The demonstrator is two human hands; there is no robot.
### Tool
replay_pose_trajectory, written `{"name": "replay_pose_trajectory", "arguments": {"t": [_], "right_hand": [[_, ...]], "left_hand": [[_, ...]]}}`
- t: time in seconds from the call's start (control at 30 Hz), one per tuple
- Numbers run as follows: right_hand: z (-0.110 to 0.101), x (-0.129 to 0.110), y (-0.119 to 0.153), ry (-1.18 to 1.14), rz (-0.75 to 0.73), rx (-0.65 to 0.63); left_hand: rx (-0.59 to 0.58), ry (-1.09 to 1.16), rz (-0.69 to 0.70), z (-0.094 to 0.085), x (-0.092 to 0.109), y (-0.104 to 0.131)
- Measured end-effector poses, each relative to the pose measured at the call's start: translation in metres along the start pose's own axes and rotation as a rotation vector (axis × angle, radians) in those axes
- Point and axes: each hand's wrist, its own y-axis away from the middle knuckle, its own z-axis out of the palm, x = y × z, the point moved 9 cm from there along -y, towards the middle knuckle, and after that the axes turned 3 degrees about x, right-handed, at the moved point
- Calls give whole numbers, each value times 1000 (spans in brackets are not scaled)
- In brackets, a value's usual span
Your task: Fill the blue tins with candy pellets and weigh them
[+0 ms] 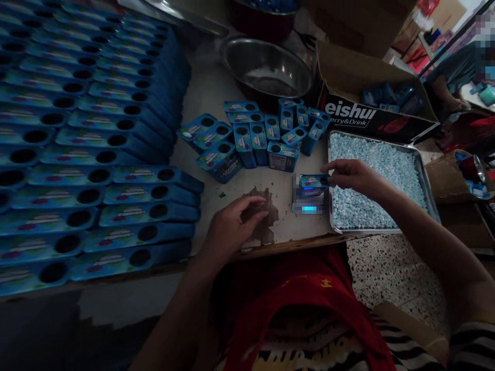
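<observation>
Red cloth apron (270, 278) nearest; your left hand (234, 221) empty, fingers loosely curled over the pale bench (211, 198); right hand (350, 175) at the blue printed box (312, 181) on the lit-display scale (309, 208), can't tell if gripping; metal tray (365, 231) of pale-blue pellets (382, 180) just beside, likely for short reach.

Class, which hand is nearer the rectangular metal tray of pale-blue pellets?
Right: the right hand is over the left side of the tray; the left hand is farther left.

Left hand (233, 219) empty, thumb (257, 220) and fingers (249, 201) apart; right hand (353, 175) extended, fingers pointing left.
</observation>
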Motion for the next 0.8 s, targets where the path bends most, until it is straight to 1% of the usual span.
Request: {"name": "replay_pose_trajectory", "arguments": {"t": [0.07,0.1,0.17,0.23,0.3,0.33,0.37,0.4,0.43,0.47,0.5,0.53,0.57,0.6,0.63,0.7,0.73,0.77,0.8], "right_hand": [[-5,3,-1,-14,-7,21],[-11,5,-1,-21,-7,37],[-29,13,2,16,-20,103],[-53,21,6,202,-57,206],[-75,25,11,535,-110,340],[-82,27,13,699,-134,407],[-86,28,13,821,-158,448],[-86,29,12,890,-187,462],[-82,31,9,906,-220,447],[-76,32,5,888,-256,413],[-69,31,1,856,-289,373],[-62,31,-2,825,-311,344],[-57,29,-4,803,-324,332],[-52,26,-6,785,-329,340],[-48,21,-7,768,-333,365],[-37,5,-7,709,-373,433],[-27,-7,-8,672,-421,458],[-13,-22,-10,643,-489,461],[6,-40,-14,626,-574,440]], "left_hand": [[53,-30,86,0,18,-6],[89,-58,144,1,31,-10],[152,-126,279,7,64,-18],[160,-197,431,23,104,-25],[80,-299,566,51,143,-32],[25,-367,602,66,158,-36],[-22,-446,587,79,167,-42],[-81,-516,571,91,174,-47],[-131,-566,556,97,179,-51],[-155,-599,537,96,181,-54],[-155,-611,524,88,183,-57],[-127,-607,513,71,184,-59],[-72,-594,502,47,183,-62],[-3,-575,487,16,181,-65],[66,-555,477,-19,178,-68],[224,-523,437,-94,165,-76],[299,-512,403,-130,156,-81],[365,-503,356,-163,145,-86],[419,-488,310,-190,133,-92]]}}
